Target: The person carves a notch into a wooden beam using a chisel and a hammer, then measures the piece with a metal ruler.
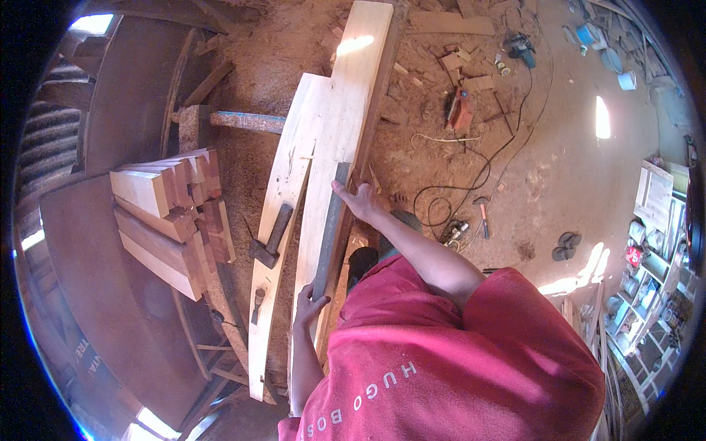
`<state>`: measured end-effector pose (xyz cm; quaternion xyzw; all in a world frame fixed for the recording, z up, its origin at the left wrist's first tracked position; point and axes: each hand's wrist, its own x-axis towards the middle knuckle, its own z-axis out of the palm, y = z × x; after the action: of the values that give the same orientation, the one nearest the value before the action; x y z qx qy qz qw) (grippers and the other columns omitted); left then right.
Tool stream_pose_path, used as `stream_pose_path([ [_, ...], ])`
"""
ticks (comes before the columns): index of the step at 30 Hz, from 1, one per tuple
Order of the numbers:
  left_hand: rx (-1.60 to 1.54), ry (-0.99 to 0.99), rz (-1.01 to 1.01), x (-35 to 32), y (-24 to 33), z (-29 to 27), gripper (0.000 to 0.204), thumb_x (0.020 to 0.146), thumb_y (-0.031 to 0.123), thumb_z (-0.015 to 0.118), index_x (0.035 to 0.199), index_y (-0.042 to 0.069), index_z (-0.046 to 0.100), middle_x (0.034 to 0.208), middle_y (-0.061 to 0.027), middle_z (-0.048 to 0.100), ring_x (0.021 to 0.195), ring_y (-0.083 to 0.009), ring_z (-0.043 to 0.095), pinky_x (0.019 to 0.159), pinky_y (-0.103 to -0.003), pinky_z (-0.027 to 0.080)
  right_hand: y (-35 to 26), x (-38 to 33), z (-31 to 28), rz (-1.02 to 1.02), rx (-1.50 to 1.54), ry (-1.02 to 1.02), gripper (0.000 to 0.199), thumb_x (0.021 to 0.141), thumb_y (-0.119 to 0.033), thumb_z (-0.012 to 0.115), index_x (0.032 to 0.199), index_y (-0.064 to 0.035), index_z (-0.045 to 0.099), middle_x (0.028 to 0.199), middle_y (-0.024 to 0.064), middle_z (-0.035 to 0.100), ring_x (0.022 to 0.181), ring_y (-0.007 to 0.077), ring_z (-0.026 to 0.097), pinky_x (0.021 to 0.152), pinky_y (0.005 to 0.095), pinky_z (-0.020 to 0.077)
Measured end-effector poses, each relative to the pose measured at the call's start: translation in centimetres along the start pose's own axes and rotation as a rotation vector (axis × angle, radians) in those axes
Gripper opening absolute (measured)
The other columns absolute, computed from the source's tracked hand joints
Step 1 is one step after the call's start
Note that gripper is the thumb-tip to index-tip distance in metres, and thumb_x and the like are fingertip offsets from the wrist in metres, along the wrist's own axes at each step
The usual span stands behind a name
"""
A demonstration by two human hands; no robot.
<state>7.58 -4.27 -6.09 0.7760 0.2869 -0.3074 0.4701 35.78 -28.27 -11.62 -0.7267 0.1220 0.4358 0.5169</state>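
Observation:
A long, pale wooden plank (pixel 360 84) runs away from me with a straight, dark grey bar (pixel 332 229) lying along its right edge. Near the bar's close end, my left hand (pixel 309 305) is closed around it, thumb and fingers at its sides. My right hand (pixel 359 200) grips the bar's far end, thumb over the top and the other fingers partly hidden beyond the plank's edge. To the left lies a second, curved plank (pixel 283 180), bearing a dark hammer (pixel 273 237) and a small wooden-handled tool (pixel 257 304).
Stacked cut timber pieces (pixel 165 213) stand at left. On the dusty floor at right are a red power tool (pixel 460 112), a teal power tool (pixel 522 51), a looping black cable (pixel 482 176) and an orange-handled hammer (pixel 483 216). Cluttered shelves (pixel 647 294) line the far right.

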Motion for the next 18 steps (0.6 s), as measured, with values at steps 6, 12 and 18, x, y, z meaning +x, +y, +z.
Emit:
stream_pose_path([
  [6,-0.027,0.011,0.008,-0.2,0.0,0.1,0.062,0.069,0.012,0.079,0.126,-0.003,0.060,0.114,-0.0116,0.063,0.108,-0.0225,0.062,0.095,-0.034,0.048,-2.1,-2.4,-1.3,0.053,-0.042,0.011,0.128,0.076,-0.090,0.044,0.135,0.0235,0.039,0.139,0.0430,0.042,0.134,0.0469,0.045,0.112,0.0472,0.0371],
  [12,-0.016,-0.012,0.043,0.1,0.2,0.0,0.063,0.070,0.015,0.079,0.127,-0.003,0.060,0.114,-0.0113,0.064,0.107,-0.0230,0.063,0.094,-0.035,0.048,-0.5,-1.0,-0.2,-0.120,-0.010,0.148,0.123,0.076,-0.088,0.046,0.125,0.0241,0.050,0.130,0.0424,0.051,0.126,0.0466,0.053,0.106,0.0476,0.0431],
  [18,-0.073,-0.030,-0.007,-0.6,0.9,0.1,0.074,0.069,0.014,0.077,0.138,-0.002,0.054,0.119,-0.0148,0.067,0.111,-0.0223,0.064,0.099,-0.034,0.047,-2.1,-2.0,-1.0,-0.072,-0.109,0.072,0.113,0.079,-0.086,0.047,0.120,0.0194,0.057,0.122,0.0389,0.059,0.119,0.0437,0.059,0.102,0.0452,0.0463],
])
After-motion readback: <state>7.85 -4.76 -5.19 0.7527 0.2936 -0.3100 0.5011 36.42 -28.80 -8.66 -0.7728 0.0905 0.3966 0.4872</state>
